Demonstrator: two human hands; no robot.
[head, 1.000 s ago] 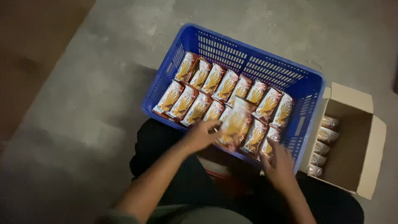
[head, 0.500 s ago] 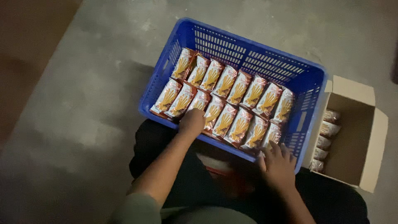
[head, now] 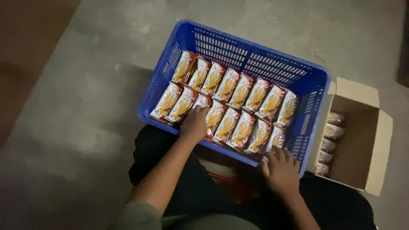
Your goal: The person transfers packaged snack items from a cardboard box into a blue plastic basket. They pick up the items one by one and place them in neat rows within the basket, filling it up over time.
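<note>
Since earlier, left hand lies flat on packets; right hand rests open on crate.

Both arms reach forward, left hand and right hand palm-down.

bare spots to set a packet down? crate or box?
Crate: two packed rows of packets, left hand on the near row, right hand at the near right corner; only a thin strip along the far wall is bare. Box: packets stacked on its crate side, the rest bare.
</note>
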